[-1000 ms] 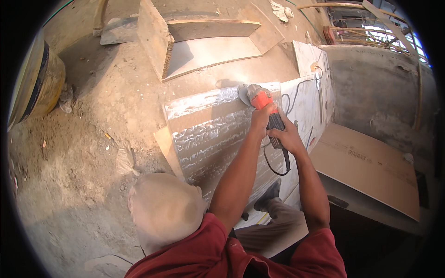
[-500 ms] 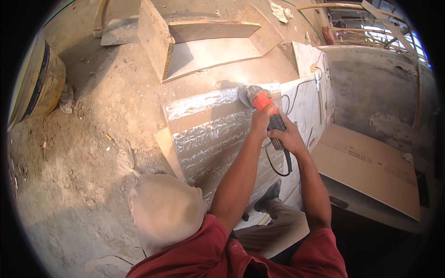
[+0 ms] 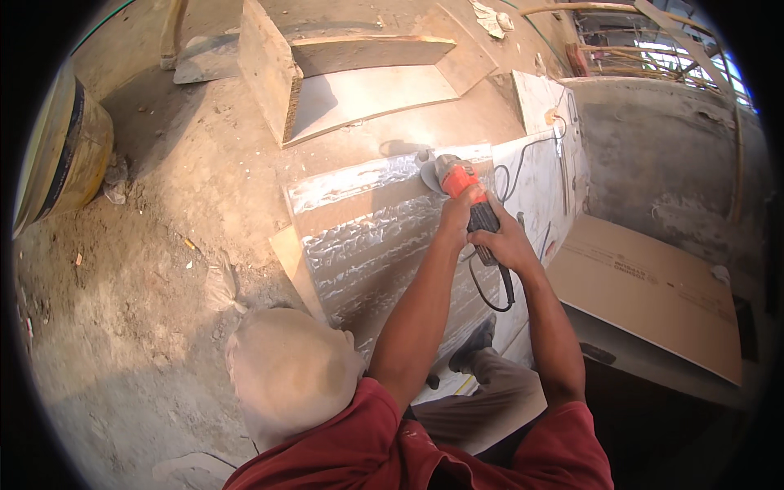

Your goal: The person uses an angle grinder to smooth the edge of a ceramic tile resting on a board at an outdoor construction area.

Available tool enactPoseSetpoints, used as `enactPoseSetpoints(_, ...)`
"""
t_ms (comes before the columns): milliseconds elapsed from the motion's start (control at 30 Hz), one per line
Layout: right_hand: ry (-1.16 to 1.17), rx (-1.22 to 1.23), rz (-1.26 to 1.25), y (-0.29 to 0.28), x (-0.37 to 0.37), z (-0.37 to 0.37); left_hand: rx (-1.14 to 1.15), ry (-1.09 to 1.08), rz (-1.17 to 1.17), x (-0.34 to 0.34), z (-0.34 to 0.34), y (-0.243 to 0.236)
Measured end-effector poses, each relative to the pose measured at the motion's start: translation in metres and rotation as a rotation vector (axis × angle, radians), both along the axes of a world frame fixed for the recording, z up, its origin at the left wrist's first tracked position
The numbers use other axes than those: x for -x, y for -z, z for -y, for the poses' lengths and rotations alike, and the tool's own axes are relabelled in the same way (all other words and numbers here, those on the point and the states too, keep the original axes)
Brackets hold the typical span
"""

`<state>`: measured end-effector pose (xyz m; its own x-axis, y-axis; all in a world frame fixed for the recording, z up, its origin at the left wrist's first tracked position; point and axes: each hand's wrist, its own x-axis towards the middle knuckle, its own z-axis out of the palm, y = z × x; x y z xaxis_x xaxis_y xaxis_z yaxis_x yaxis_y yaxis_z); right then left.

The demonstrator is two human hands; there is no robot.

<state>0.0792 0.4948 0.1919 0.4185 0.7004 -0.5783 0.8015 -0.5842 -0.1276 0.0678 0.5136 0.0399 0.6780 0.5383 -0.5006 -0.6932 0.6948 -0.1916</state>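
Observation:
An angle grinder (image 3: 462, 181) with a red body and black handle is held in both hands. My left hand (image 3: 457, 216) wraps round it just behind the red part, while my right hand (image 3: 501, 240) grips the black rear handle. The grinder's disc (image 3: 430, 175) is at the far edge of a brown board (image 3: 359, 194) striped with shiny silver. Whether the disc touches the board cannot be made out. From the handle's end a black cord (image 3: 490, 304) loops down and back up behind the hands.
Wooden boards form an open frame (image 3: 371, 57) beyond the striped board. A yellowish bucket (image 3: 82, 155) stands at far left on the dusty ground. To the right are white panels (image 3: 527, 167) with the cord across them, a low grey wall (image 3: 661, 155) and a large brown sheet (image 3: 645, 294).
The grinder and both hands have shifted very slightly toward me and left, still at the board's far edge. Both grips look the same.

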Motion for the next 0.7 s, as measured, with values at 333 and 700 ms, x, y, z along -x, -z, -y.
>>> enactPoseSetpoints(333, 0.093, -0.130, -0.114, 0.015, 0.004, 0.006, -0.129, 0.079, -0.074, 0.014, -0.013, 0.008)
enactPoseSetpoints(700, -0.070, -0.089, 0.056, 0.013, 0.002, 0.003, -0.095, 0.013, 0.060, 0.012, -0.007, 0.010)
